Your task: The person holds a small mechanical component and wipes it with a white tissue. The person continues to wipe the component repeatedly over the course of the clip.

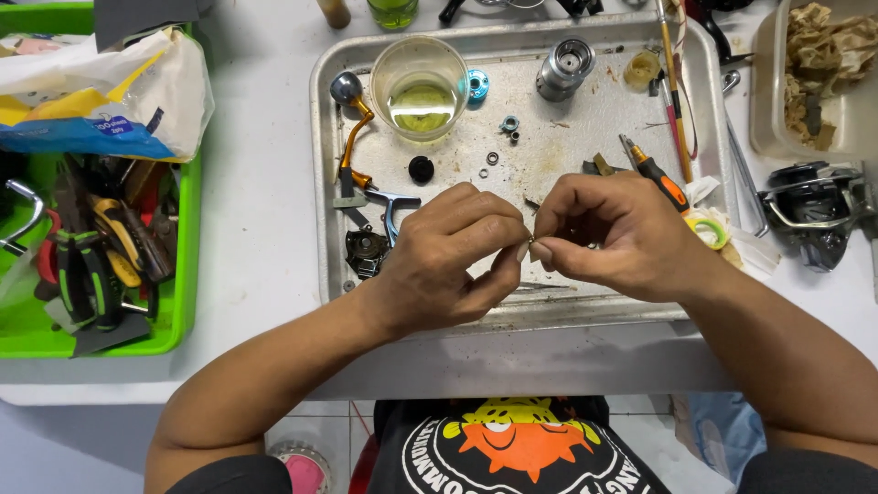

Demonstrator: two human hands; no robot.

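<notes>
Metal tray: a dull aluminium tray point(631, 302) lies on the white table point(256, 238), and both hands work above its near half.
Left hand: the left hand point(448, 247) is curled palm-down, thumb and forefinger pinched shut at the fingertips point(519, 249); what it pinches is too small to make out.
Right hand: the right hand point(622, 238) mirrors it, fingers bent inward, its grip closed tip to tip against the left hand's; the tiny part between them sits over the tray's middle, hidden by the fingers.
Forearms: both come up from the lower edge and angle inward.
Cup: one clear plastic cup point(421, 87) stands on the tray, holding yellowish liquid.
Tray contents: one orange reel handle point(352, 123) with a round knob, one silver spool point(565, 69), one black gear housing point(366, 252), one blue ring point(477, 84), one black round cap point(421, 168), a few small washers point(492, 158), one orange-handled screwdriver point(658, 172).
Green bin: one green bin point(187, 238) on the left holds pliers and other hand tools, with a plastic bag point(101, 91) on top.
Right side: one black spinning reel point(814, 210) lies on the table beside the tray; one clear tub point(764, 101) holds crumpled brown rags.
</notes>
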